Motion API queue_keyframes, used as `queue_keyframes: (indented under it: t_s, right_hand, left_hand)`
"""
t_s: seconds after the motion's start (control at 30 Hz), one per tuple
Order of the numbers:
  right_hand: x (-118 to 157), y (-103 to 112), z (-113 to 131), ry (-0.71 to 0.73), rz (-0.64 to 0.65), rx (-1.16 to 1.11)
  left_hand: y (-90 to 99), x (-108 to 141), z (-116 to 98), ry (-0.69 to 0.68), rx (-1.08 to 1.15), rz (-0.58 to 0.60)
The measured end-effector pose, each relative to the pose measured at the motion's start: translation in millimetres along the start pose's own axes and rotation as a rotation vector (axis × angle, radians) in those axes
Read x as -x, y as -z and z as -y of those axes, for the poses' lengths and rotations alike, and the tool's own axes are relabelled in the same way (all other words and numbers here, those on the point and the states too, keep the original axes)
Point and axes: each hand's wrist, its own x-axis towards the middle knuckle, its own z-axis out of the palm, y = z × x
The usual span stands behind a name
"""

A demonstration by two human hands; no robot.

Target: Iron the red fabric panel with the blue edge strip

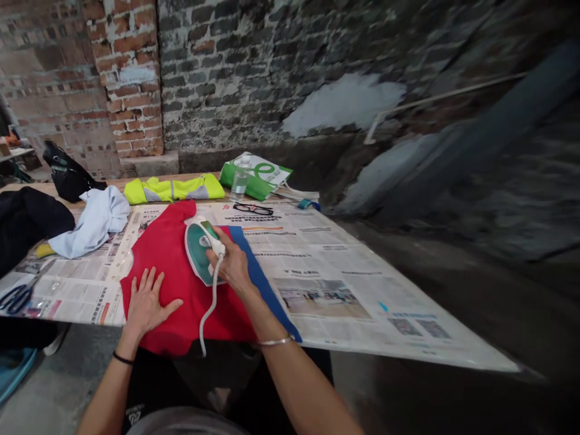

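A red garment with a blue edge point(158, 241) lies spread on the newspaper-covered table, its near part reaching over the front edge. My left hand point(147, 305) rests flat on its left part, fingers spread. My right hand point(232, 263) is wrapped round the handle of a green and white clothes iron point(194, 248). The iron sits on the garment's middle, and its white cord point(209, 311) hangs down toward me past the table edge. The soleplate is hidden underneath.
Dark scissors point(17, 297), a pale blue cloth point(97, 223) and dark cloth point(29, 220) lie at the left. Along the back are a yellow vest point(174, 188), a clear bottle point(239, 179), a green-white bag point(260, 175) and glasses point(252, 209). A brick wall point(217, 78) stands behind.
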Motion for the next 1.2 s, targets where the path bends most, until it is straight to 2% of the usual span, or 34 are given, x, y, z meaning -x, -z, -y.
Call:
queue_keyframes:
  t_s: [0.2, 0.3, 0.4, 0.6, 0.7, 0.8, 0.97, 1.03, 1.1, 1.2]
  right_hand:
    - [94.5, 50.5, -0.4, 0.076, -0.091, 0.058]
    - [112.0, 70.3, -11.9, 0.097, -0.124, 0.072]
    - [88.2, 73.3, -25.4, 0.062, -0.172, 0.103]
    - [-1.0, 52.1, -27.9, -0.143, -0.235, 0.255]
    - [-9.7, 51.0, -24.7, -0.178, -0.207, 0.277]
    - [19.4, 61.4, -27.2, -0.130, -0.191, 0.240]
    - [106.4, 90.3, -28.9, 0.060, -0.225, 0.119]
    - [131.9, 98.9, -26.2, 0.098, -0.202, 0.073]
    - [143.8, 101.7, -23.3, 0.127, -0.150, 0.026]
    - [135.8, 91.9, -19.8, 0.155, -0.087, -0.019]
  left_hand:
    - [1.2, 0.2, -2.4, 0.016, 0.007, 0.016]
    - [-0.5, 0.7, -2.9, 0.018, 0.015, 0.013]
    - [-2.2, 0.7, -2.1, 0.015, 0.024, 0.005]
    - [-2.7, 0.2, 1.9, 0.005, 0.040, 0.005]
    - [-3.6, 0.3, 2.9, 0.004, 0.046, -0.003]
    - [-5.4, 0.7, 2.6, 0.002, 0.059, -0.027]
    - [-7.0, 1.7, 0.4, -0.003, 0.065, -0.027]
    - [-6.4, 2.0, -0.8, 0.003, 0.066, -0.017]
    - [-5.2, 2.0, -2.0, 0.012, 0.064, -0.007]
    - [-3.1, 1.9, -2.9, 0.024, 0.058, 0.005]
